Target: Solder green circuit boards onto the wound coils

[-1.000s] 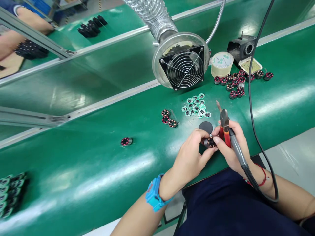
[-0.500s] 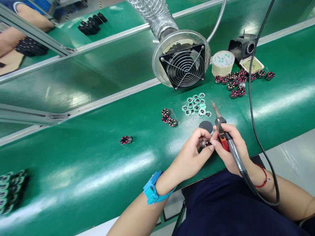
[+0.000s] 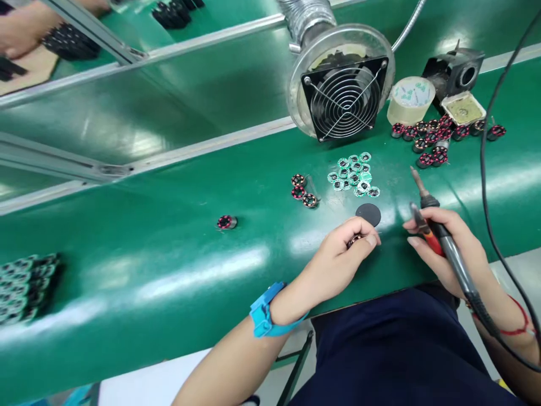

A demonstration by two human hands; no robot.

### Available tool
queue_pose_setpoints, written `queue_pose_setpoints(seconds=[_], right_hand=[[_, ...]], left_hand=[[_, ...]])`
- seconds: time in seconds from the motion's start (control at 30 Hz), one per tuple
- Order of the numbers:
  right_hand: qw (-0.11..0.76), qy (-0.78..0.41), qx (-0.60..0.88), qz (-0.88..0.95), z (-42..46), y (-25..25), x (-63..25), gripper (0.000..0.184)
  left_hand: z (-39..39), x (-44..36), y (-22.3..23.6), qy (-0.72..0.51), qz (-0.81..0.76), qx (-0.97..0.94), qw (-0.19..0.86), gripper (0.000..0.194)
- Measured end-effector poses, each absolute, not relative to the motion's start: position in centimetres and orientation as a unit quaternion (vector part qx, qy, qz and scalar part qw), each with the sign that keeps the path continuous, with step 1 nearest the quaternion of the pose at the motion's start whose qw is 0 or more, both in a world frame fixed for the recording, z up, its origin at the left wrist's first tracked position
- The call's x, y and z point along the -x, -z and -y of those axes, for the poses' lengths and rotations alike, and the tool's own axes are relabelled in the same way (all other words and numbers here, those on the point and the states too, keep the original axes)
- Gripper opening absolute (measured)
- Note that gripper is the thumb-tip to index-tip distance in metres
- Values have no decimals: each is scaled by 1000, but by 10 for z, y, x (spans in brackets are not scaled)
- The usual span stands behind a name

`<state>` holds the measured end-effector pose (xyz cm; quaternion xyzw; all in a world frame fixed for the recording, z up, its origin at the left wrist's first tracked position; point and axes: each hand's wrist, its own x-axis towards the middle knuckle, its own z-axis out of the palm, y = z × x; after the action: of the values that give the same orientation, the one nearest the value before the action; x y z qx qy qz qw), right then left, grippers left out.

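Observation:
My left hand (image 3: 344, 256), a blue strap on its wrist, is closed around a small copper-wound motor stator (image 3: 356, 239), mostly hidden by the fingers. Just beyond it a black round disc (image 3: 368, 215) lies on the bench. To the right, my right hand (image 3: 452, 248) holds a soldering iron (image 3: 454, 256), its tip pointing up and away. The same hand also has red-handled cutters (image 3: 431, 239) between its fingers. Thumb and forefinger of that hand are apart. Small round green circuit boards (image 3: 354, 172) lie in a cluster beyond both hands.
A fume extractor fan (image 3: 345, 104) hangs over the bench. Several stators (image 3: 431, 135) sit by a tape roll (image 3: 409, 101), a soldering iron stand (image 3: 454, 70) and its sponge tray (image 3: 464, 108). More stators (image 3: 298, 193) stand left, with stacked boards (image 3: 27, 287). A cable (image 3: 486, 141) runs at right.
My right hand has drawn away to the right from my left hand, carrying the iron and cutters. My left hand keeps the stator. The whole view has shifted somewhat.

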<state>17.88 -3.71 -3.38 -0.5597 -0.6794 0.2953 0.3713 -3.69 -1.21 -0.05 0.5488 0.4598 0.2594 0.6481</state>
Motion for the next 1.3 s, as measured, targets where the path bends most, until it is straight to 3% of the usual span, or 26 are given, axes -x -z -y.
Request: queue_pose_setpoints(seconds=[0.13,0.37,0.9,1.3], right_hand=[[295,-207,505,784,40,43,-196,35],[251,-166,474,827,39,45,-198,32],[255,-144,470,833,38,40,-191,21],[222,-135,460,849,36,41,-202,29]], left_hand=[[11,39,0,-258,-458,-550,650,19],[11,38,3,-276,-457,-563,632,20],[10,38,3,-281,-455,-573,621,18],[10,39,4,-253,-438,-610,610,20]])
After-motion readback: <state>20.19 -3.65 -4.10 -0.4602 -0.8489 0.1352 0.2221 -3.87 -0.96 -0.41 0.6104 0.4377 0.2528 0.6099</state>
